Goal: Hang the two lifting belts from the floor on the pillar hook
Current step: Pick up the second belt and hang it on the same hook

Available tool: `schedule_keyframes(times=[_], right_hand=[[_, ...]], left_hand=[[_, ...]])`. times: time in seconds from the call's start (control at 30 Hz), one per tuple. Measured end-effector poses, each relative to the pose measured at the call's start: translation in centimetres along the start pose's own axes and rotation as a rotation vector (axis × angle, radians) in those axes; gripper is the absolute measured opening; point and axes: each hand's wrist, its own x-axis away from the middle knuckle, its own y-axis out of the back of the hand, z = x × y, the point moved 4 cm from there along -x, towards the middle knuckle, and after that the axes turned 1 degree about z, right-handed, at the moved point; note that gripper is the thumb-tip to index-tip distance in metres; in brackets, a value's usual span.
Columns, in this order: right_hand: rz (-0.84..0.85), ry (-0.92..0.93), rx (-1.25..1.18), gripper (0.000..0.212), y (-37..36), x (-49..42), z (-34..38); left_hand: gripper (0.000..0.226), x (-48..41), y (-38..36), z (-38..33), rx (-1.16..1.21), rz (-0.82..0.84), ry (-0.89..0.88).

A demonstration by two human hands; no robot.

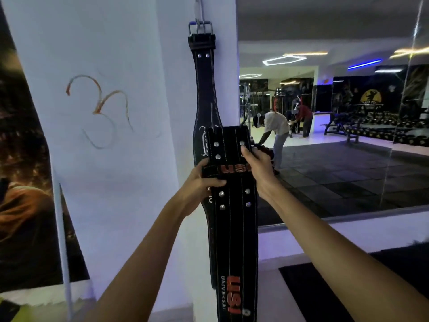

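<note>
Gym floor and mirrors stretch behind the white pillar [130, 112], where one lifting belt [205, 89] already hangs by its buckle from the hook [199, 10]. I hold the second belt [232, 228] upright against it, left hand [199, 180] and right hand [257, 163] both clenched around its upper end. Next I judge I must raise its buckle end to the hook.

Quick count: two lifting belts, one hanging belt [205, 89] up on the pillar [111, 112] by its buckle [200, 27], and one USI belt [234, 228] held in front of it. Two hands on that one, the left hand [202, 180] and right hand [257, 163]. One pillar. Two people show in the mirror [348, 159]. The dumbbells in the reflection are too blurry to count.
</note>
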Motion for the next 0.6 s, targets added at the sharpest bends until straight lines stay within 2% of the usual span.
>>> schedule_keyframes(times=[0.07, 0.1, 0.13, 0.23, 0.3, 0.47, 0.6], right_hand=[[-0.007, -0.022, -0.063, 0.022, 0.2, 0.2, -1.0], [-0.002, -0.018, -0.077, 0.020, 0.3, 0.4, -1.2], [0.008, -0.012, -0.068, 0.022, 0.2, 0.6, -1.3], [0.078, -0.040, -0.040, 0.031, -0.7, 1.3, -1.1], [0.100, -0.111, -0.013, 0.034, -1.2, 1.4, -0.4], [0.132, -0.096, -0.036, 0.034, -1.0, 0.4, 2.2], [0.086, -0.135, -0.049, 0.036, -0.4, -0.1, 2.5]], left_hand=[[0.053, 0.3, -0.1, -0.6, 0.044, 0.137, 0.017], [0.044, 0.6, -0.3, -1.1, 0.047, 0.145, 0.018], [0.036, 0.5, -0.6, -1.5, 0.033, 0.085, 0.009], [0.041, -0.5, -0.4, -2.4, 0.000, -0.247, -0.022], [0.040, -0.9, -0.6, -2.5, 0.014, -0.301, -0.056], [0.030, -0.9, -1.1, -2.2, 0.049, -0.250, -0.097], [0.029, -1.2, -1.1, -2.1, 0.124, -0.194, -0.094]])
